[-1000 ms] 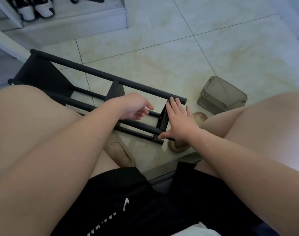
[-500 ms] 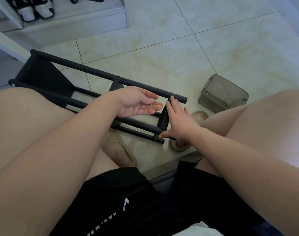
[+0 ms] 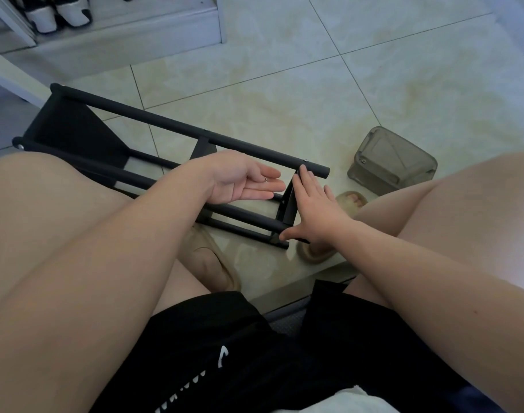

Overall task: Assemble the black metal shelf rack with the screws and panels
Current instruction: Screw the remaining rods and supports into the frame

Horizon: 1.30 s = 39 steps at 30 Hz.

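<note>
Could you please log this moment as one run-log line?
left hand: open, palm up, bearing small silvery part | right hand: flat on end panel of black metal shelf rack lying on pale tiled floor

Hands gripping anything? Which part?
Nothing gripped. Right hand lies flat, fingers straight, against the rack's end panel; left hand is open, palm up.

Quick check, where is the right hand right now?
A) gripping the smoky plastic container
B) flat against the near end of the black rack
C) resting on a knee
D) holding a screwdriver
B: the right hand lies with straight fingers against the end piece of the black rack, apart from the plastic container.
</note>
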Tool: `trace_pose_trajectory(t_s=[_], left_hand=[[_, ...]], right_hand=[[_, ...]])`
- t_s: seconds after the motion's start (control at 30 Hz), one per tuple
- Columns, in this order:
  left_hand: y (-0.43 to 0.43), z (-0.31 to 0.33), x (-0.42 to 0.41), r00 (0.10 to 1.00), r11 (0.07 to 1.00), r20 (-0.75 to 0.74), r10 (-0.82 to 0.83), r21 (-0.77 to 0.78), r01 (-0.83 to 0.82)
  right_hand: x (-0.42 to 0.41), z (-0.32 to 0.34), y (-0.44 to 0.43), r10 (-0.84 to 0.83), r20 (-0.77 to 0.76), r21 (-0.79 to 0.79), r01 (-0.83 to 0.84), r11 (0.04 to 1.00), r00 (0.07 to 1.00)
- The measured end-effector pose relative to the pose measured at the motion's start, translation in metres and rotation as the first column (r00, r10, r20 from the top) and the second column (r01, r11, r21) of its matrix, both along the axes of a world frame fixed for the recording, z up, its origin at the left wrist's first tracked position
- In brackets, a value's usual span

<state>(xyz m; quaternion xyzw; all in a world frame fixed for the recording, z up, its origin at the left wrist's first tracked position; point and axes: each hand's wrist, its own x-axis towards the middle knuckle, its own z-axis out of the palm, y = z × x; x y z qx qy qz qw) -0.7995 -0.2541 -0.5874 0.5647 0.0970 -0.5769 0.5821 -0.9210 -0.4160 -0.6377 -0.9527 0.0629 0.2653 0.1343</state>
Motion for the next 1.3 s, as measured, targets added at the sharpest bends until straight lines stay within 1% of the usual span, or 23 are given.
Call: trace_pose_trajectory(t_s=[0.23, 0.4, 0.53, 0.7, 0.8, 0.9, 1.03, 1.1, 1.17, 1.3], left_hand=[[0.000, -0.003, 0.000, 0.998, 0.998, 0.006, -0.066, -0.014, 0.066], [0.000, -0.010, -0.001, 0.995, 0.998, 0.069, -0.069, 0.015, 0.069], [-0.001, -0.020, 0.000, 0.970, 0.984, 0.201, -0.139, 0.137, 0.113], [-0.009, -0.038, 0.009, 0.896, 0.942, 0.388, -0.217, 0.325, 0.088], [-0.016, -0.049, 0.021, 0.853, 0.910, 0.439, -0.283, 0.403, 0.095], [-0.024, -0.060, 0.032, 0.842, 0.877, 0.405, -0.358, 0.455, 0.154], [-0.041, -0.080, 0.037, 0.805, 0.784, 0.274, -0.526, 0.523, 0.334], [-0.053, -0.088, 0.039, 0.785, 0.747, 0.199, -0.587, 0.506, 0.431], [-0.066, -0.093, 0.042, 0.755, 0.705, 0.103, -0.648, 0.456, 0.543], [-0.084, -0.106, 0.043, 0.660, 0.608, -0.008, -0.751, 0.381, 0.696]], right_hand=[[0.001, 0.003, 0.001, 0.001, -0.007, 0.003, -0.001, 1.000, 1.000], [0.003, 0.004, -0.002, 0.024, -0.014, -0.010, -0.024, 1.000, 1.000], [0.013, 0.008, -0.010, 0.063, -0.017, -0.034, -0.064, 0.997, 0.998], [0.030, 0.010, -0.024, 0.125, -0.029, -0.072, -0.127, 0.989, 0.992], [0.033, 0.008, -0.028, 0.132, -0.029, -0.061, -0.133, 0.989, 0.991], [0.033, 0.005, -0.029, 0.122, -0.025, -0.042, -0.123, 0.991, 0.992], [0.034, 0.001, -0.030, 0.124, -0.033, -0.046, -0.126, 0.991, 0.992], [0.034, 0.001, -0.031, 0.127, -0.042, -0.038, -0.129, 0.991, 0.991], [0.035, 0.001, -0.032, 0.123, -0.054, -0.027, -0.124, 0.992, 0.991], [0.036, 0.001, -0.031, 0.137, -0.074, -0.043, -0.140, 0.989, 0.988]])
